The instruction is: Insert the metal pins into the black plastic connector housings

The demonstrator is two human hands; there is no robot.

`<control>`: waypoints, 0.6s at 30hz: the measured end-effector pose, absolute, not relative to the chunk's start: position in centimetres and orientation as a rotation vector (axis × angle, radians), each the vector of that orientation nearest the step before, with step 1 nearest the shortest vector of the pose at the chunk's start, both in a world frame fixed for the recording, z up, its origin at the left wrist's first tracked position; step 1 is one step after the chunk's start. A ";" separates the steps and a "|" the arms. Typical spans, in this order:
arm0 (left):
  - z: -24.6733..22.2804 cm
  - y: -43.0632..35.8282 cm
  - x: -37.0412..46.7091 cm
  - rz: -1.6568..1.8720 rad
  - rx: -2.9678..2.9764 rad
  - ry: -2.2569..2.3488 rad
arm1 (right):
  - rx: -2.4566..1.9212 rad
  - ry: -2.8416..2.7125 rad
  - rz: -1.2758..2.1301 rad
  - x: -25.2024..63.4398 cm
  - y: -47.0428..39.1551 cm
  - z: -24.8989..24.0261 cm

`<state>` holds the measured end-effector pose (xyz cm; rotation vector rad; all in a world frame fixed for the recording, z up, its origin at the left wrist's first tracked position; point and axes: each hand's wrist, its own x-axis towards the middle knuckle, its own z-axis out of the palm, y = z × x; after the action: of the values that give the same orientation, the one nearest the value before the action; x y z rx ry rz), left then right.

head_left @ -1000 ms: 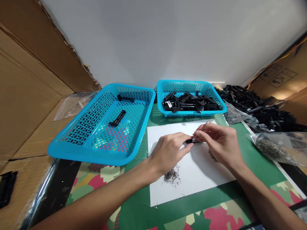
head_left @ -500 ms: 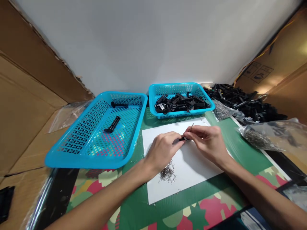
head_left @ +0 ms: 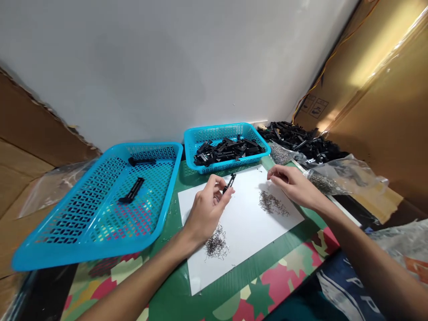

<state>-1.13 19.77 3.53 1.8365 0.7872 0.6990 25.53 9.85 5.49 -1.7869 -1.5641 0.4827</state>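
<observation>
My left hand (head_left: 209, 207) pinches a black plastic part (head_left: 230, 182) upright over the white sheet (head_left: 247, 227). Apart from it, my right hand (head_left: 290, 183) hovers above the sheet's right side with its fingertips together; whatever may be between them is too small to make out. Just below that hand lies a pile of small metal pieces (head_left: 272, 204). A second metal pile (head_left: 216, 244) sits beside my left wrist.
At the left stands a large blue basket (head_left: 172, 187) with two black parts. Behind the sheet is a smaller blue basket (head_left: 190, 156) of black parts. Back right are heaped black parts (head_left: 301, 140) and plastic bags of metal pieces (head_left: 324, 182). Cardboard (head_left: 388, 120) rises at the right.
My hands have moved apart, and the black part now shows upright in my left hand. The right metal pile has come into sight. The view has turned to the right.
</observation>
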 end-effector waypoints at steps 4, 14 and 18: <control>3.3 20.1 -1.1 0.729 1.804 0.790 | -1.911 -1.623 0.540 26.5 9.1 4.2; 3.2 20.1 -1.3 0.693 1.942 0.716 | -1.985 -1.526 0.624 26.5 10.0 3.3; 3.2 20.1 -1.4 0.654 2.070 0.598 | -1.994 -1.554 0.661 26.5 10.1 3.4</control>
<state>-1.41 20.13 3.21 2.0697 0.5979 0.6541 26.45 10.10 3.39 -1.9939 -1.5538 0.6606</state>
